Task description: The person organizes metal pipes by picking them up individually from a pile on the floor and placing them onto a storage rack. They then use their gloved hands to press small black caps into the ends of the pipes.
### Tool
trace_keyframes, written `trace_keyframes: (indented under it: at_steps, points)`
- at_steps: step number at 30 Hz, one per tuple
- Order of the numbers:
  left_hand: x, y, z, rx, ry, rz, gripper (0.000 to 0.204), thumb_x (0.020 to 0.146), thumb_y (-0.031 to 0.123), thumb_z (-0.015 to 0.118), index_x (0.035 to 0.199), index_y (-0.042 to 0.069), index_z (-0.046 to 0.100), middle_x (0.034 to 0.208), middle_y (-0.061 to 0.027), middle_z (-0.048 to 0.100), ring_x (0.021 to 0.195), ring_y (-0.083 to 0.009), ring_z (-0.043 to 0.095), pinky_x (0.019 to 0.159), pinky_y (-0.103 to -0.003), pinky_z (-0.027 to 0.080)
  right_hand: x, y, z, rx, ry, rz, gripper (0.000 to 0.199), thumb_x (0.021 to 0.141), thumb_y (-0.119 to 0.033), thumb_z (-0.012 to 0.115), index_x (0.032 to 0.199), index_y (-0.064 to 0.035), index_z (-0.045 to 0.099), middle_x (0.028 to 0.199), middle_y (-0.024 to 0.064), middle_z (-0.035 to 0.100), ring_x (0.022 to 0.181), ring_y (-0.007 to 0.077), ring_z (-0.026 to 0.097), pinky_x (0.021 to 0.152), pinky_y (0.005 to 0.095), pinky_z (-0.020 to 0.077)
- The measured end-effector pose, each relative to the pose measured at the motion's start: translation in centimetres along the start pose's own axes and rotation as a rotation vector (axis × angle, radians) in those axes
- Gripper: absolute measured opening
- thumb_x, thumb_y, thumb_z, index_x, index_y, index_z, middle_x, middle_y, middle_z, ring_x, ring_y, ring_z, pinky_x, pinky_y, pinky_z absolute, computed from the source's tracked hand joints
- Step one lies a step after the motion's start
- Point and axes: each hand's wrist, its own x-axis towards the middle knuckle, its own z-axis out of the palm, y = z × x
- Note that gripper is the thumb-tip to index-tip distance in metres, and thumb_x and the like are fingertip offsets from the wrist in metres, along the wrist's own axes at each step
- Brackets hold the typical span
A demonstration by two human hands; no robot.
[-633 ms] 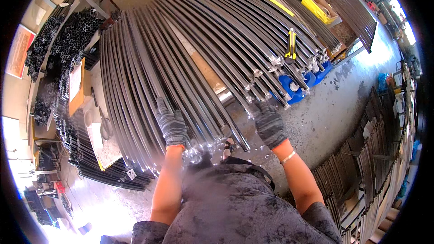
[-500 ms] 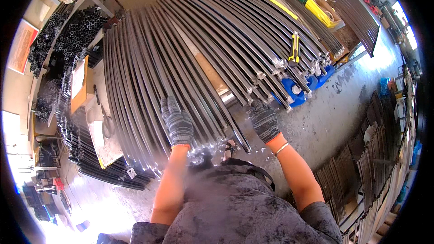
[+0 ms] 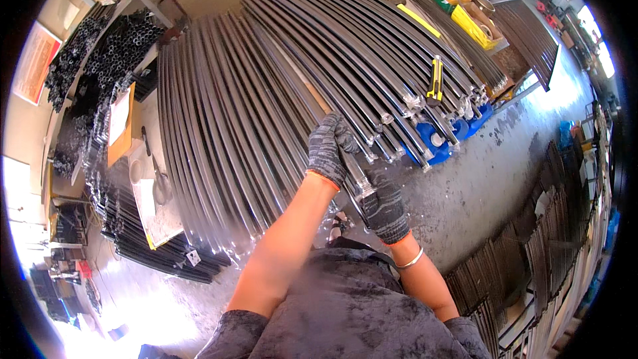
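Observation:
Long dark metal tubes lie side by side across the workbench, many with clear plastic wrap on their near ends. In its grey knitted glove, my left hand is closed around one tube at the right side of the left group. My right hand, gloved alike, is at the wrapped near end of that same tube, its fingers curled and partly hidden. To the right lies a second, raised group of tubes, with a yellow and black utility knife resting on top.
A blue plastic container is under the right group's ends. Yellow bins stand at the far right. Scissors and papers lie on the left. Racked tubes fill the left, and a rack of dark profiles stands at the lower right.
My left hand has moved right from lying on the tubes and closed around one. My right hand has come down and toward me, to that tube's end. The gap between the groups has narrowed.

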Motion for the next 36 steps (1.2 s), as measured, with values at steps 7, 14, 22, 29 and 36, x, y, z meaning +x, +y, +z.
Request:
trace_keyframes:
  at_steps: [7, 14, 22, 29, 36]
  points:
    - [1.9, -1.8, -3.5, 0.334, 0.123, 0.184, 0.028, 0.085, 0.020, 0.058, 0.061, 0.011, 0.046, 0.047, -0.0030, 0.041, 0.037, -0.0166, 0.041, 0.037, -0.032, 0.033, -3.1, 2.5, 1.4, -0.030, -0.211, 0.069, 0.018, 0.081, -0.011, 0.055, 0.095, -0.0004, 0.060, 0.083, 0.0183, 0.061, 0.074, 0.0326, 0.058, 0.067, 0.0410, 0.0455]
    - [2.1, 1.3, -4.9, 0.622, 0.196, 0.353, 0.020, 0.085, 0.020, 0.058, 0.069, 0.009, 0.051, 0.053, -0.0022, 0.047, 0.041, -0.0157, 0.047, 0.036, -0.032, 0.039, -1.3, -2.1, -2.1, 0.392, -0.525, 0.597, 0.021, 0.086, -0.015, 0.055, 0.101, 0.0001, 0.059, 0.083, 0.0066, 0.061, 0.073, 0.0165, 0.058, 0.062, 0.0300, 0.0472]
    - [-0.7, 7.7, -3.9, 0.593, 0.333, 0.628, 0.030, 0.089, 0.009, 0.052, 0.116, 0.004, 0.041, 0.067, -0.0042, 0.050, 0.045, -0.0127, 0.048, 0.037, -0.028, 0.043, -11.3, 16.3, -10.5, -0.546, -0.518, 0.417, 0.040, 0.061, 0.009, 0.056, 0.098, -0.0067, 0.058, 0.092, 0.0154, 0.061, 0.087, 0.0321, 0.057, 0.070, 0.0359, 0.0473]
    - [-6.2, 8.2, -14.9, 1.563, 0.419, 1.043, 0.069, 0.078, -0.003, 0.052, 0.141, 0.007, 0.028, 0.132, -0.0221, 0.044, 0.125, -0.0357, 0.041, 0.107, -0.036, 0.031, -3.4, 9.6, -6.5, -0.152, -0.276, 0.196, 0.011, 0.075, -0.002, 0.051, 0.080, -0.0033, 0.061, 0.075, 0.0154, 0.060, 0.072, 0.0326, 0.059, 0.067, 0.0407, 0.0461]
    - [-7.0, 5.5, -14.3, 1.953, 0.554, 0.899, 0.055, 0.078, 0.009, 0.059, 0.130, 0.001, 0.043, 0.139, -0.0218, 0.032, 0.125, -0.0377, 0.037, 0.106, -0.041, 0.031, 0.0, 9.3, -0.9, -0.389, -0.398, 0.129, 0.023, 0.081, -0.020, 0.059, 0.099, -0.0053, 0.062, 0.097, 0.0195, 0.062, 0.093, 0.0349, 0.058, 0.082, 0.0431, 0.0452]
